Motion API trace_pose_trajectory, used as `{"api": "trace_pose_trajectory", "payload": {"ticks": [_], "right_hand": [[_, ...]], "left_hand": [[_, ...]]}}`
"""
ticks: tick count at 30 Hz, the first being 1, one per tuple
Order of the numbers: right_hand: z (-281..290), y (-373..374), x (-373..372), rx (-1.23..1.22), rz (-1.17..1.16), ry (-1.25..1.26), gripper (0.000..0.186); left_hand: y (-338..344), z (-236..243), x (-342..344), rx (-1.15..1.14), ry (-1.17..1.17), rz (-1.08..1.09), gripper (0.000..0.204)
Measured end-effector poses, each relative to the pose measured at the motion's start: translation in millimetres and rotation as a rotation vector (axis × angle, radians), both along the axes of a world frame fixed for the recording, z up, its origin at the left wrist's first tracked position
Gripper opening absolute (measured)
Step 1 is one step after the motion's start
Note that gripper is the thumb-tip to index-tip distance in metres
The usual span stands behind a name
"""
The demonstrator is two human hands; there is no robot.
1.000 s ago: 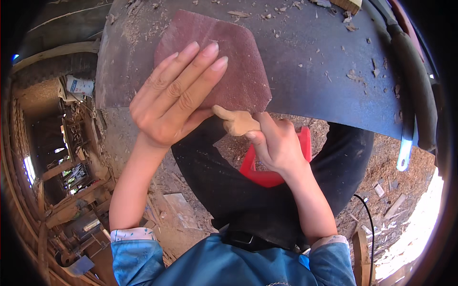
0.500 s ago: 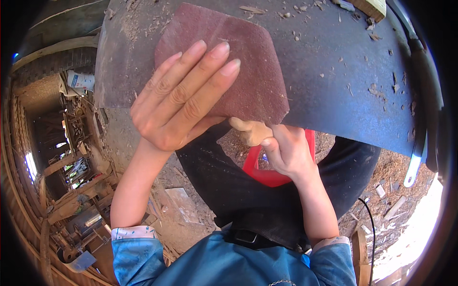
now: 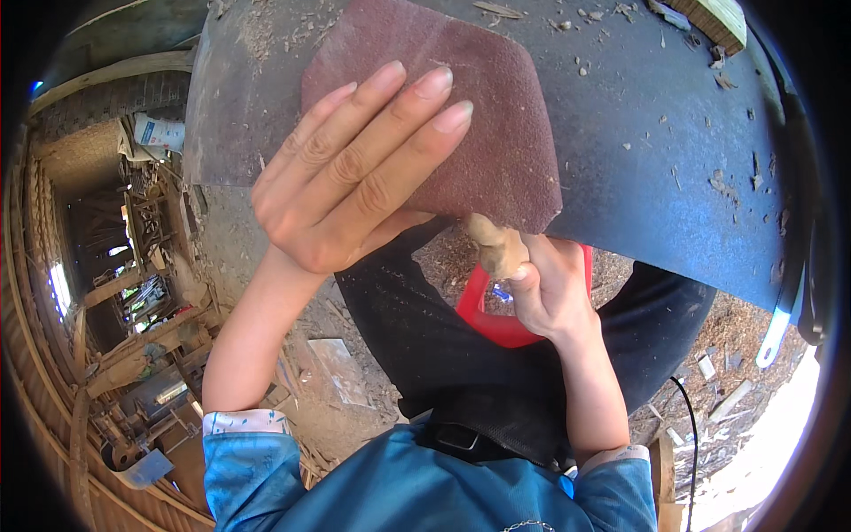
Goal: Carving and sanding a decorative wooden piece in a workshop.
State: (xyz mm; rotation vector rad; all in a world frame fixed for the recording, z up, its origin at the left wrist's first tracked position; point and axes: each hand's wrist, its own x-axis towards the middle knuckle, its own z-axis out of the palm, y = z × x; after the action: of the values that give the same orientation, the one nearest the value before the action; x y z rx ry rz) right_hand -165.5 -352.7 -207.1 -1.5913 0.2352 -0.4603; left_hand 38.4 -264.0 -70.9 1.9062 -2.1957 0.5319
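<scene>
- A person in blue sleeves bends over a dark surface (image 3: 656,168), with a small pale wooden piece (image 3: 503,252) at its near edge and a reddish-brown sheet of sandpaper (image 3: 510,115) spread across it.
- The right hand (image 3: 558,288) has the wooden piece clamped between thumb and fingers, at the lower right end of the piece.
- The long axis of the piece slants up and left from that grip, its rounded tip pointing toward the sandpaper's near edge; whether the tip touches the sheet cannot be told.
- The left hand (image 3: 332,191) lies palm down over the sandpaper, fingers straight and slightly apart, pointing up and right; its thumb runs along the near edge, and whether it presses on the sheet from below cannot be told.
- The wooden piece sits to the right of the left thumb, apart from the left fingers; the right hand is the nearer, being wrapped on it.
- The sandpaper's near right corner juts past the surface's edge, just above the right hand.
- Below, open room lies between the black trouser legs (image 3: 417,328), with a red plastic frame (image 3: 496,330) underneath.
- Rightward, the surface runs on under scattered wood chips (image 3: 722,186), with a wood block (image 3: 714,19) at the far corner.
</scene>
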Motion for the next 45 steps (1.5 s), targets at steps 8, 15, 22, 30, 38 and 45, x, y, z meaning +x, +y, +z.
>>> {"api": "trace_pose_trajectory", "payload": {"ticks": [8,15,22,30,38,45], "right_hand": [[2,1,9,-0.149,-0.010,-0.100,0.056],[1,18,16,-0.054,-0.032,-0.077,0.044],[2,30,25,0.006,-0.139,-0.265,0.048],[0,40,31,0.011,-0.087,-0.213,0.044],[-18,58,22,0.301,-0.215,-0.366,0.038],[7,56,25,0.288,-0.177,-0.300,0.043]], "left_hand": [[1,-1,6,-0.028,-0.005,-0.021,0.038],[-2,-6,3,-0.066,0.009,-0.019,0.041],[-2,-9,2,-0.103,0.026,-0.014,0.040],[-3,-9,1,-0.099,0.032,0.002,0.039],[-5,-6,-1,-0.091,0.031,0.005,0.039],[-5,-7,0,-0.107,0.036,0.005,0.041]]}}
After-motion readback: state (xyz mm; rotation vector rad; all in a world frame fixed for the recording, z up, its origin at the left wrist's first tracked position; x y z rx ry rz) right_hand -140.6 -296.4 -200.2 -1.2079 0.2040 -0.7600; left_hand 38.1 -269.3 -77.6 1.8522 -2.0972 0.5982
